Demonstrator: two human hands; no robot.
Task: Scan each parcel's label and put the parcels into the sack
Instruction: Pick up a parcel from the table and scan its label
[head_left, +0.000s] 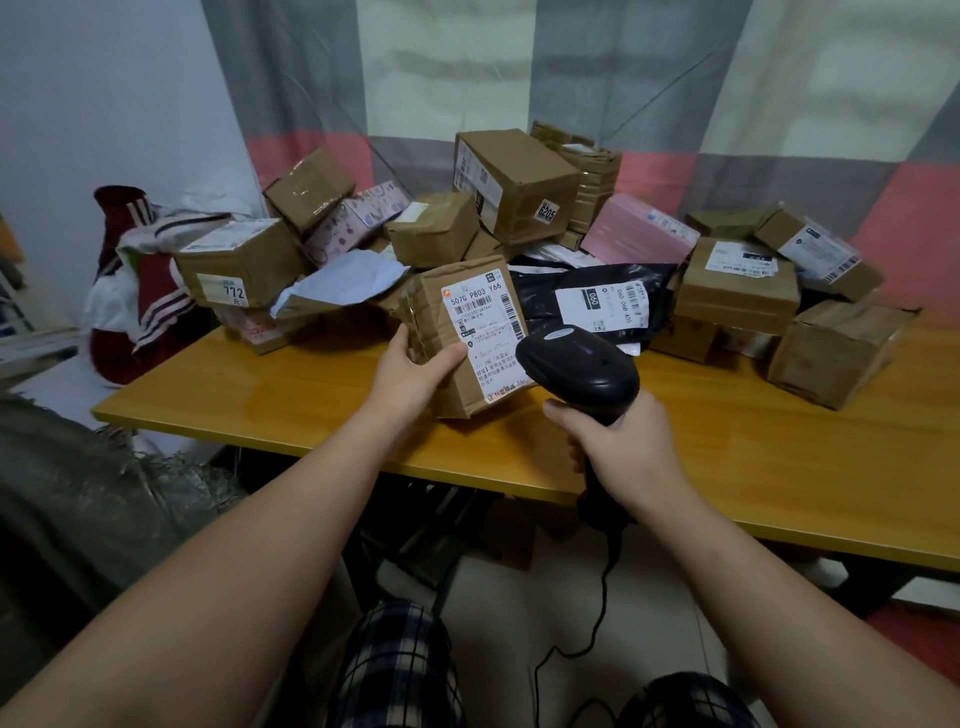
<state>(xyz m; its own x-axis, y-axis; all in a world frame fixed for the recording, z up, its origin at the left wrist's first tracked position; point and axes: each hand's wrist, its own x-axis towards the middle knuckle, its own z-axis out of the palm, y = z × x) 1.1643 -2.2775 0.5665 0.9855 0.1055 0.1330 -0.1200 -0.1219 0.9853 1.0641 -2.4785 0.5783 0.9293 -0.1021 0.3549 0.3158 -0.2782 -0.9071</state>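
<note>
My left hand (410, 371) grips the lower left corner of a brown cardboard parcel (441, 317), tilted up off the wooden table (260, 410) so its white label (485, 327) faces me. My right hand (618, 441) holds a black corded barcode scanner (579, 366) by its handle, the head right beside the label's lower right edge. Behind them lies a heap of several parcels, among them a black poly bag (587, 291) and a pink box (639, 236). A grey woven sack (78, 493) stands at the left, below the table edge.
A dark red and white bundle of cloth (140, 291) sits left of the table against the wall. A striped curtain (519, 78) hangs behind the heap. The scanner's cable (597, 618) drops to the floor between my knees. Bare tabletop lies at the front.
</note>
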